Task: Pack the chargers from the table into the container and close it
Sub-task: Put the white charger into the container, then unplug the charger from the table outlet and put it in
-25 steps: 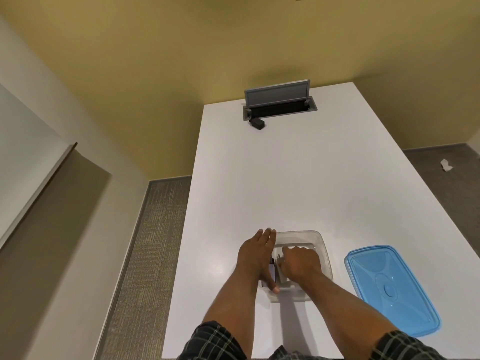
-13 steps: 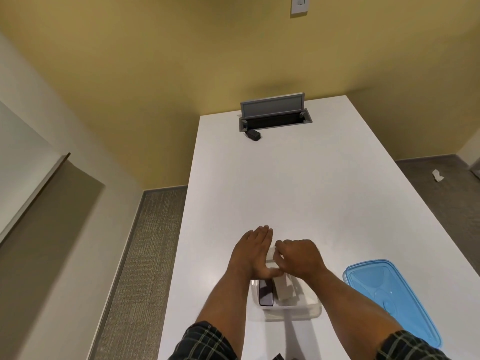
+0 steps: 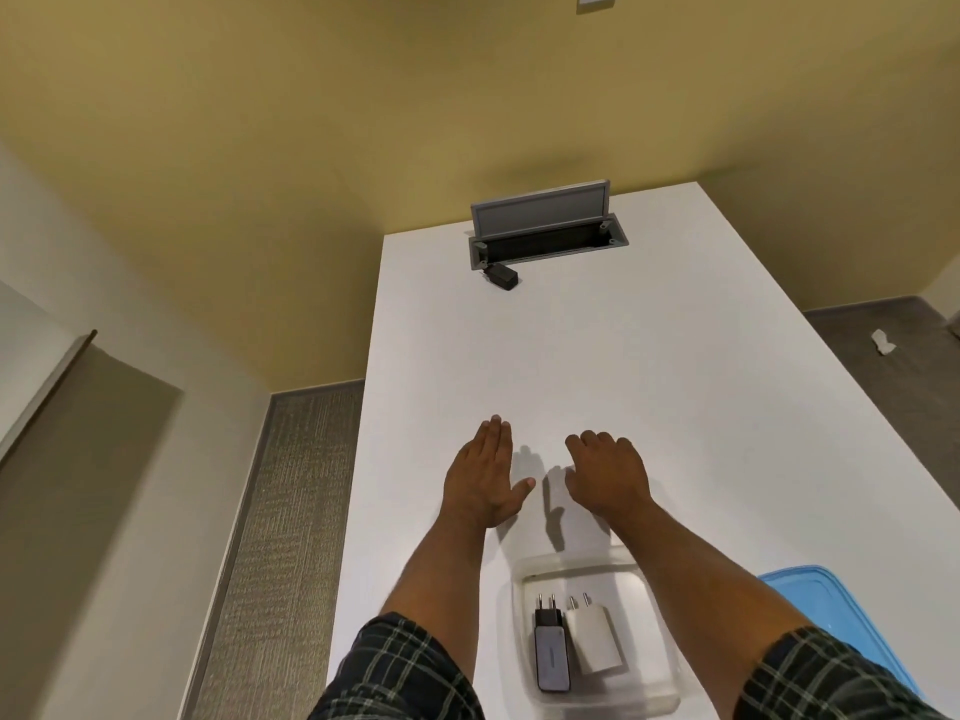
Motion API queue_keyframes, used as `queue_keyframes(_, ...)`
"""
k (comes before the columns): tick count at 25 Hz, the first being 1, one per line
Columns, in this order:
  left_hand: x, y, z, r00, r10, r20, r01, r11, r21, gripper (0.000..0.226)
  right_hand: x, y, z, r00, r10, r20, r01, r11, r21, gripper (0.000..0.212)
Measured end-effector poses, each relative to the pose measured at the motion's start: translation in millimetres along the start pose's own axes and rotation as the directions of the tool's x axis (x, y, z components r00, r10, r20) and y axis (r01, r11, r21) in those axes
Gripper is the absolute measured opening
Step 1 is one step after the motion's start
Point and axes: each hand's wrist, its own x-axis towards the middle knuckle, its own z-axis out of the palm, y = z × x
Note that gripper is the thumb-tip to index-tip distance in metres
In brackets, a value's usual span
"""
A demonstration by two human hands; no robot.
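A clear plastic container [image 3: 660, 688] sits near the table's front edge, between my forearms. Inside it lie a dark grey charger [image 3: 550, 654] and a white charger [image 3: 592, 641], side by side with their prongs pointing away from me. A black charger [image 3: 503, 276] rests far off, beside the grey cable box. The blue lid [image 3: 841, 610] lies to the right of the container, partly hidden by my right arm. My left hand [image 3: 485, 475] is flat and open above the table beyond the container. My right hand [image 3: 605, 472] hovers beside it, fingers curled down, holding nothing.
The white table [image 3: 623, 366] stretches away to a yellow wall. A grey cable box [image 3: 545, 226] with its flap raised is set into the far end. Carpet lies on the left, and a scrap of white paper [image 3: 883, 343] on the floor at right.
Both hands have left the container and moved forward over the bare table, now apart from each other. The two chargers lie uncovered inside the container. The view has tilted upward.
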Motion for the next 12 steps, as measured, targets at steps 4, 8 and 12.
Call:
queue_keyframes(4,36.5,-17.6,12.1,0.999,-0.031,0.013,0.031,0.999,-0.042,0.108,43.2,3.8,11.6,0.999,0.013,0.035,-0.014,0.999,0.043,0.045)
queue_keyframes(8,72.7,-31.6,26.0,0.998,-0.065,-0.012,0.063,0.993,-0.104,0.107,95.6,4.6,15.2,0.994,0.028,0.107,-0.048,0.979,0.198,0.066)
queue_keyframes(12,108.0,-47.0,45.3,0.995,-0.099,-0.022,0.094,0.981,-0.169,0.103,149.8,8.5,23.7,0.986,0.053,0.16,-0.102,0.943,0.317,0.078)
